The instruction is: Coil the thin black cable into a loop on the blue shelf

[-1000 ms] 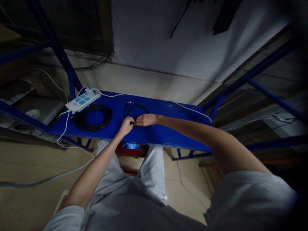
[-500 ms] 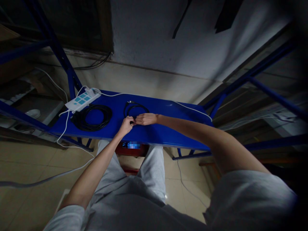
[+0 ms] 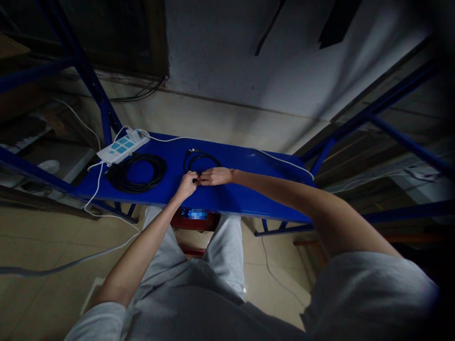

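Observation:
My left hand (image 3: 187,185) and my right hand (image 3: 216,176) meet over the front half of a blue shelf (image 3: 245,189). Both have their fingers closed on a short black cable (image 3: 204,156), which loops behind them. Its connector end (image 3: 193,150) with a light metal tip lies on the shelf at the back of the loop. A small black part shows between my fingertips; my fingers hide most of it, and I cannot tell its shape. Left of my hands lies a larger coil of black cable (image 3: 160,174), touching neither hand.
A white power strip (image 3: 122,148) with blue sockets stands at the shelf's left end, a plug in it. A white cord (image 3: 185,138) runs along the back edge. Blue frame posts (image 3: 104,113) rise at both ends. Below the front edge, a phone (image 3: 188,214) lies on a red stool (image 3: 211,222).
Almost nothing differs. My hands stay together on the cable, with only a slight shift of the fingers, and the camera view has moved a little.

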Action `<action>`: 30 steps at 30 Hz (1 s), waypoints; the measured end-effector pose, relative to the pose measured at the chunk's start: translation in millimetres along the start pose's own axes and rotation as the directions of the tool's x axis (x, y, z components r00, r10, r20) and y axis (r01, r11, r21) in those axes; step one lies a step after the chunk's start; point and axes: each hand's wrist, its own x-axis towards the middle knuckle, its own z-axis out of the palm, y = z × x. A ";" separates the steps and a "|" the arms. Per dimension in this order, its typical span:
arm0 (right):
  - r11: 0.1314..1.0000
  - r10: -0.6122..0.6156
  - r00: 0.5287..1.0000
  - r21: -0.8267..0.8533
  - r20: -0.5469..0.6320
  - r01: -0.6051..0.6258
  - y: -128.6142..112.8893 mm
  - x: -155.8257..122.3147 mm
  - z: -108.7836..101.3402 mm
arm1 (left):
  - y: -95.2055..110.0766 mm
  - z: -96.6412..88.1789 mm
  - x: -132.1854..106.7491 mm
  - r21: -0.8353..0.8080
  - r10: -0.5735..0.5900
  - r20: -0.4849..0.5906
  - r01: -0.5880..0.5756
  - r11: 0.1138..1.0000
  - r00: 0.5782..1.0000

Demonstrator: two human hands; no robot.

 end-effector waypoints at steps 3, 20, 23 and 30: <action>1.000 -0.024 1.000 -0.007 0.006 0.024 0.3 0.0 -1.3 | 2.2 -1.0 0.1 0.014 -0.010 0.010 0.009 1.000 1.000; 0.954 0.289 0.930 0.015 0.226 -0.300 -20.1 3.6 -23.1 | 3.9 -0.9 -0.8 -0.008 -0.013 -0.011 0.012 1.000 1.000; 0.923 0.349 0.878 0.038 0.328 -0.382 -25.6 10.5 -36.7 | 3.9 -0.7 -0.7 -0.003 -0.029 -0.013 0.029 1.000 0.999; 0.742 0.535 0.681 0.106 0.500 -0.661 -30.7 37.1 -63.9 | 3.5 1.2 -1.1 0.000 -0.022 -0.028 0.022 1.000 0.999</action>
